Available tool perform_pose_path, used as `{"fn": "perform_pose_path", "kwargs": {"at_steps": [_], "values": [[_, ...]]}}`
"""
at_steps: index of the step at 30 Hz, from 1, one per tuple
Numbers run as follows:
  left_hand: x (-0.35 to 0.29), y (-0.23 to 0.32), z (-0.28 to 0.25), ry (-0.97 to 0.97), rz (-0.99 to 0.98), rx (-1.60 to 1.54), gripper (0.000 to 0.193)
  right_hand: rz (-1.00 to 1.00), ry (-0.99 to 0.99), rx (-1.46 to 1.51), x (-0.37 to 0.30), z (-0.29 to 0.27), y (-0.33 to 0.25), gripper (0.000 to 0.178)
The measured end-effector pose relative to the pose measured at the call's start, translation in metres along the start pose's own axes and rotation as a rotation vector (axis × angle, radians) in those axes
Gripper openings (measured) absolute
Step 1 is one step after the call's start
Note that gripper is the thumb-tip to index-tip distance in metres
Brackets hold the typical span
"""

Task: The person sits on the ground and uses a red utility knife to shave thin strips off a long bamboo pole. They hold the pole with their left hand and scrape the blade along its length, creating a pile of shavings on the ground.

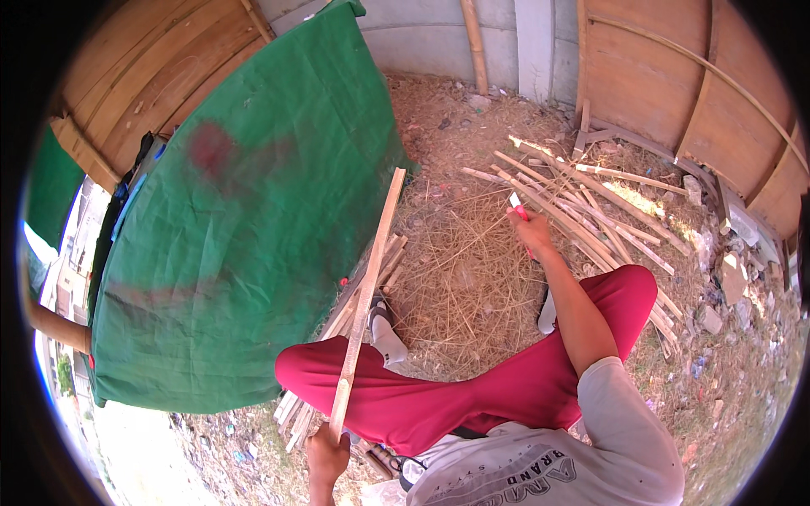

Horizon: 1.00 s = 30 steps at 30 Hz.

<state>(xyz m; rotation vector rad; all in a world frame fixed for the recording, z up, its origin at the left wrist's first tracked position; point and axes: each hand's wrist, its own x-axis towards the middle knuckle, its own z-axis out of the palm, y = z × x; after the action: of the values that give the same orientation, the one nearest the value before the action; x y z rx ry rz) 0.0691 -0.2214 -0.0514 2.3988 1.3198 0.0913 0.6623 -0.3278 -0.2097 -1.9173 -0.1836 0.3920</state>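
My left hand (327, 455) is closed round the near end of a long bamboo strip (368, 295), which slants up and away across my left thigh. Out ahead to the right, my right hand (530, 232) grips a utility knife (521, 212) with a red handle. Its pale blade points away from me and touches nothing I can make out. Blade and strip are well apart. Under and beyond the knife, a pile of bamboo strips (591, 228) lies on the ground. More bamboo strips (337, 325) lie to the left, partly hidden by my leg.
A green tarpaulin (253, 228) rises close on my left. Thin shavings (460, 287) cover the ground between my feet. Wooden panels (650, 84) and a grey wall (439, 51) stand at the back. Stones and litter (734, 278) lie along the right.
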Motion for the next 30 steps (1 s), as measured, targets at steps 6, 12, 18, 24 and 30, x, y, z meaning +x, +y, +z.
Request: {"fn": "perform_pose_path", "kwargs": {"at_steps": [6,12,18,24,30], "values": [[-0.004,0.005,-0.001,-0.014,-0.055,-0.005,0.02,-0.103,0.205,-0.19,-0.016,-0.008,-0.019,0.042],[-0.002,-0.002,0.005,-0.024,-0.071,0.012,0.021,-0.152,0.282,-0.188,-0.023,-0.015,-0.024,0.036],[-0.001,-0.003,0.008,-0.041,-0.078,0.019,0.022,-0.143,0.373,-0.296,-0.028,-0.015,-0.033,0.03],[0.002,0.003,0.007,-0.105,-0.11,-0.03,0.027,-0.177,0.376,-0.353,-0.028,-0.01,-0.035,0.028],[0.003,0.01,0.005,-0.092,-0.095,-0.075,0.028,-0.085,0.242,-0.437,-0.025,-0.012,-0.03,0.04]]}}
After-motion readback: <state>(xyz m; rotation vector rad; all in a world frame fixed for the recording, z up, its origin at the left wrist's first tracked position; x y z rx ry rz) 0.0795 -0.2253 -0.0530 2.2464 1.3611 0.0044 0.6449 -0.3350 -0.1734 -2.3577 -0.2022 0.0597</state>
